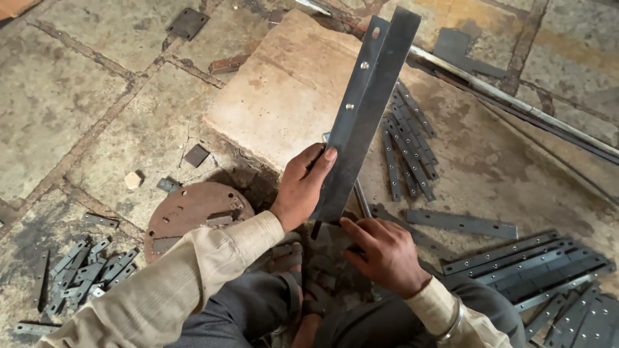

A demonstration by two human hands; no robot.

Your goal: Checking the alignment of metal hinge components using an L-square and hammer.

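Observation:
My left hand (303, 183) grips the lower part of a long dark metal hinge strip (367, 103) that stands tilted up and away from me, its holed leaf showing on the left side. At the strip's bottom end my right hand (380, 251) touches it with fingers and thumb. The strip's foot rests near my sandalled feet (309, 277), just in front of a pale stone slab (290, 84).
Several short hinge strips (409, 145) lie on the slab, one single strip (461, 223) lies nearer, and a stack of long strips (535, 264) is at the right. A rusty round plate (190, 212) and small hinge pieces (84, 270) lie left. A steel rod (516, 103) crosses the back right.

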